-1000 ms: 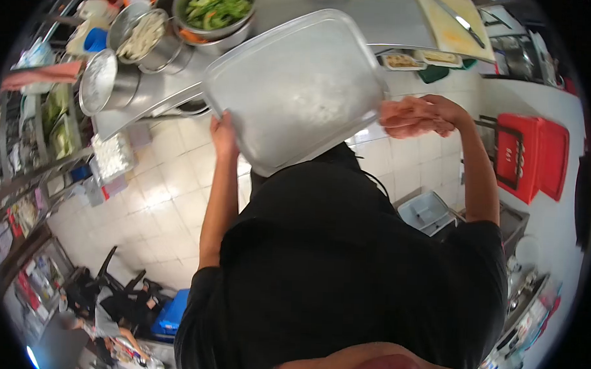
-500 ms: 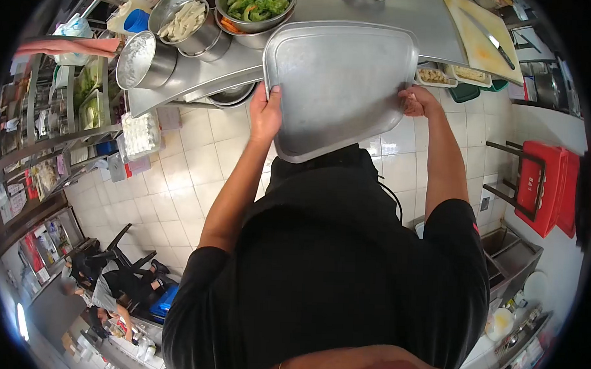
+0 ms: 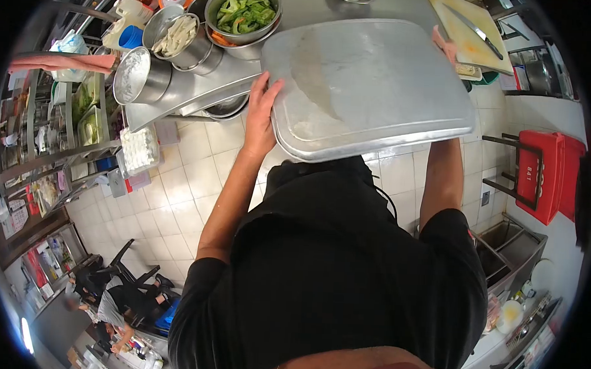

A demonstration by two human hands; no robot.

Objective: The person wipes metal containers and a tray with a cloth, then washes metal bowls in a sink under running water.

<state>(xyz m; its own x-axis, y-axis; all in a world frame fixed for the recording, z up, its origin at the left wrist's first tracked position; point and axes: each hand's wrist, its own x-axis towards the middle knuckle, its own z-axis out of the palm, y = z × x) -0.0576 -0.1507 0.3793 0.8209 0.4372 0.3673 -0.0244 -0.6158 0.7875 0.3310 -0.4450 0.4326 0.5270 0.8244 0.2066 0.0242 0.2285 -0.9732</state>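
Note:
A large metal tray [image 3: 383,83] is held tilted in front of my body, its underside turned up and marked by a curved brownish smear. My left hand [image 3: 261,115] grips the tray's left edge, with two digits pointing up along the rim. My right forearm passes beneath the tray. Part of my right hand [image 3: 445,45] shows at the far right edge; the rest is hidden behind the metal. Beyond the tray's left corner stands a steel bowl of cut green vegetables [image 3: 241,15], stacked over a pot with orange pieces.
A steel counter [image 3: 308,6] carries a pot of pale strips [image 3: 177,36] and a pot with white contents [image 3: 133,75]. At right, a knife [image 3: 473,31] lies on a cutting board [image 3: 448,17]. A red chair [image 3: 543,173] stands right; people [image 3: 125,302] sit lower left.
The tray has turned over, from its hollow inside facing me to its underside. My right hand has moved from its right side to the far edge, partly behind it.

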